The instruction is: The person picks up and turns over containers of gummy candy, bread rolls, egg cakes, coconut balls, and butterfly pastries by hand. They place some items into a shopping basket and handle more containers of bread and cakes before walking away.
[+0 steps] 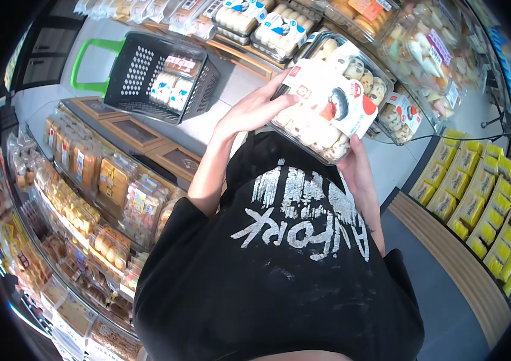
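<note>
Clear pastry box (321,111) held at 12 o'clock. Left hand (249,111) clasped on its 9 o'clock edge; right hand (357,165) cupped beneath at 5 o'clock. Basket (129,69) at 10 o'clock.

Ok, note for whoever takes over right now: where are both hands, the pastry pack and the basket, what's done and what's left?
Left hand: grips the upper left edge of the clear pastry pack.
Right hand: supports the pack at its lower right side.
Pack: held up in the air, in front of the shelf packs.
Black basket: off to the left, apart from both hands, with basket packs already inside.
Done: pack in hand.
Left: it lies in neither basket nor shelf yet.
</note>
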`<control>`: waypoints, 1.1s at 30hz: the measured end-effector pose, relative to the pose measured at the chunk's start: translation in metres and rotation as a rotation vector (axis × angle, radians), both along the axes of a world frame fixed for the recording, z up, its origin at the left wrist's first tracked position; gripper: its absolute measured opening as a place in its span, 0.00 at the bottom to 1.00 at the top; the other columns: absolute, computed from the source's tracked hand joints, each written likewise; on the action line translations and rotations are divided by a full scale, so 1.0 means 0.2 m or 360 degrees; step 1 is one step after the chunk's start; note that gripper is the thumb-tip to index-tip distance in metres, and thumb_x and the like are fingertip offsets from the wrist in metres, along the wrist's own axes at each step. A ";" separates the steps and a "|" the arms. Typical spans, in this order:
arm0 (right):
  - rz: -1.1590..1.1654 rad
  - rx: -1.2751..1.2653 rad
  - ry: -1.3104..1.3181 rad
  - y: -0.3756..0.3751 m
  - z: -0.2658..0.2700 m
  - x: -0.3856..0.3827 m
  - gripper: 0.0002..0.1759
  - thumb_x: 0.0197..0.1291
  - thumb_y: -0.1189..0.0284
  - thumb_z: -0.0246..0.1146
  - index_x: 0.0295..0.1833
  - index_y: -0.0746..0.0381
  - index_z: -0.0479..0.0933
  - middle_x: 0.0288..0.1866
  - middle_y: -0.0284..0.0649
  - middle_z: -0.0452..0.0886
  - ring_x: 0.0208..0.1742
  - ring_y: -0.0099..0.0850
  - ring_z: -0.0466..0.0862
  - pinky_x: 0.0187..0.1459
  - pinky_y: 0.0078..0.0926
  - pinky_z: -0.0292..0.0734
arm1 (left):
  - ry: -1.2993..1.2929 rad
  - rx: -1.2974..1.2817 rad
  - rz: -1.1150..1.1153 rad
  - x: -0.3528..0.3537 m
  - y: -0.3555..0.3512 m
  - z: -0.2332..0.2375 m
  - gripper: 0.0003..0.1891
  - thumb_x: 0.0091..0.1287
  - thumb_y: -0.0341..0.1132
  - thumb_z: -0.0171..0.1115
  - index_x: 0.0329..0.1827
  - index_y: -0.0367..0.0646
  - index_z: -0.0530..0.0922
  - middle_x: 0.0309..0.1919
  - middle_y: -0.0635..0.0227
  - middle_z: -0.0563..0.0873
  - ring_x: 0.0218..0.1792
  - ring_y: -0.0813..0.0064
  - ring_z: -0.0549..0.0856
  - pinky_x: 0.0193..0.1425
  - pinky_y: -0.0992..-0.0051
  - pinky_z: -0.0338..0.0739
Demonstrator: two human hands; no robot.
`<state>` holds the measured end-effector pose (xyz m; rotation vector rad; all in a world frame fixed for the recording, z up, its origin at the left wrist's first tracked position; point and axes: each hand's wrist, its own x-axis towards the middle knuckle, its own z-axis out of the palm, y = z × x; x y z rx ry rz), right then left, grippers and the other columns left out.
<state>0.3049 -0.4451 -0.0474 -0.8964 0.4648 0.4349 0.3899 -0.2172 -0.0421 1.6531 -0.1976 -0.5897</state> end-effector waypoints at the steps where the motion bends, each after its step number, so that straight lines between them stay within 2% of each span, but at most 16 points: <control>1: -0.0007 0.0026 0.0028 0.02 0.01 -0.01 0.36 0.60 0.65 0.54 0.68 0.64 0.44 0.64 0.46 0.59 0.64 0.37 0.64 0.60 0.40 0.66 | 0.0004 0.0016 0.0010 -0.01 0.01 0.00 0.35 0.60 0.46 0.53 0.67 0.37 0.54 0.62 0.49 0.64 0.65 0.63 0.62 0.66 0.74 0.54; 5: 0.0111 -0.0041 0.0012 0.04 -0.03 -0.04 0.36 0.58 0.69 0.55 0.67 0.65 0.46 0.62 0.48 0.60 0.62 0.37 0.66 0.59 0.39 0.67 | 0.0021 0.0015 -0.0047 -0.05 0.03 -0.02 0.32 0.61 0.43 0.49 0.68 0.41 0.54 0.63 0.52 0.64 0.65 0.65 0.62 0.66 0.73 0.55; 8: 0.0068 -0.0288 -0.0070 0.07 -0.02 -0.08 0.37 0.57 0.69 0.56 0.67 0.65 0.45 0.62 0.48 0.61 0.61 0.36 0.67 0.58 0.36 0.68 | 0.0052 -0.0234 0.0139 -0.08 0.00 -0.07 0.35 0.59 0.46 0.53 0.67 0.39 0.55 0.58 0.47 0.69 0.61 0.60 0.67 0.64 0.72 0.58; 11: 0.0015 -0.0299 -0.0116 0.06 -0.06 -0.10 0.36 0.59 0.65 0.55 0.67 0.65 0.45 0.62 0.47 0.61 0.61 0.36 0.67 0.58 0.35 0.67 | 0.0014 0.0129 0.0199 -0.09 -0.04 -0.04 0.34 0.59 0.47 0.54 0.66 0.41 0.56 0.55 0.46 0.72 0.59 0.56 0.71 0.62 0.69 0.62; 15: -0.0076 -0.0429 -0.0059 0.07 -0.03 -0.09 0.36 0.61 0.57 0.52 0.67 0.65 0.46 0.63 0.46 0.60 0.63 0.35 0.65 0.60 0.35 0.64 | -0.0198 0.0154 0.0236 -0.09 -0.06 -0.08 0.34 0.59 0.47 0.55 0.65 0.42 0.57 0.51 0.45 0.75 0.56 0.54 0.73 0.60 0.68 0.64; 18: -0.0110 -0.0375 0.0064 0.07 0.00 -0.07 0.37 0.61 0.50 0.49 0.66 0.65 0.50 0.64 0.45 0.60 0.64 0.35 0.65 0.62 0.35 0.62 | -0.0126 0.0131 0.0144 -0.08 -0.07 -0.02 0.30 0.63 0.43 0.51 0.65 0.37 0.56 0.57 0.46 0.70 0.62 0.60 0.67 0.64 0.70 0.57; 20: -0.0061 -0.0288 0.0163 0.07 0.02 -0.05 0.39 0.59 0.48 0.51 0.66 0.64 0.51 0.65 0.45 0.60 0.64 0.34 0.65 0.62 0.35 0.62 | -0.0108 0.0126 0.0130 -0.08 -0.07 -0.01 0.30 0.62 0.42 0.52 0.65 0.37 0.56 0.56 0.46 0.71 0.60 0.60 0.69 0.63 0.69 0.59; 23: 0.0077 -0.0380 0.0125 0.02 -0.01 -0.06 0.39 0.59 0.49 0.52 0.66 0.64 0.52 0.65 0.44 0.60 0.64 0.35 0.65 0.62 0.37 0.62 | -0.0155 0.0079 0.0150 -0.08 -0.08 -0.02 0.31 0.61 0.40 0.54 0.65 0.36 0.56 0.54 0.47 0.73 0.58 0.61 0.71 0.61 0.69 0.62; 26: 0.0162 -0.0351 0.0035 -0.05 -0.03 -0.06 0.39 0.60 0.55 0.54 0.67 0.66 0.46 0.65 0.45 0.59 0.64 0.35 0.62 0.62 0.37 0.61 | -0.0205 0.0011 0.0153 -0.09 -0.09 -0.03 0.33 0.58 0.39 0.57 0.65 0.35 0.56 0.52 0.46 0.74 0.56 0.62 0.73 0.60 0.69 0.63; 29: 0.0263 -0.0492 0.0030 -0.11 -0.05 -0.05 0.40 0.58 0.51 0.55 0.66 0.67 0.50 0.64 0.45 0.61 0.63 0.36 0.66 0.62 0.40 0.62 | -0.0298 0.0001 0.0178 -0.08 -0.11 -0.04 0.36 0.55 0.41 0.60 0.64 0.35 0.56 0.49 0.45 0.76 0.53 0.57 0.76 0.57 0.67 0.67; 32: 0.0336 -0.0496 0.0095 -0.14 -0.05 -0.05 0.41 0.56 0.52 0.58 0.65 0.67 0.53 0.63 0.46 0.63 0.62 0.35 0.66 0.61 0.36 0.62 | -0.0304 -0.0032 0.0200 -0.07 -0.11 -0.06 0.40 0.52 0.44 0.64 0.64 0.35 0.56 0.50 0.44 0.75 0.54 0.56 0.75 0.57 0.67 0.67; 33: 0.0425 -0.0673 -0.0048 -0.14 -0.04 -0.04 0.41 0.54 0.54 0.61 0.65 0.68 0.54 0.61 0.46 0.65 0.60 0.33 0.68 0.59 0.34 0.64 | -0.0287 -0.0051 0.0202 -0.07 -0.11 -0.07 0.41 0.51 0.44 0.65 0.64 0.35 0.56 0.51 0.44 0.75 0.56 0.56 0.74 0.58 0.67 0.66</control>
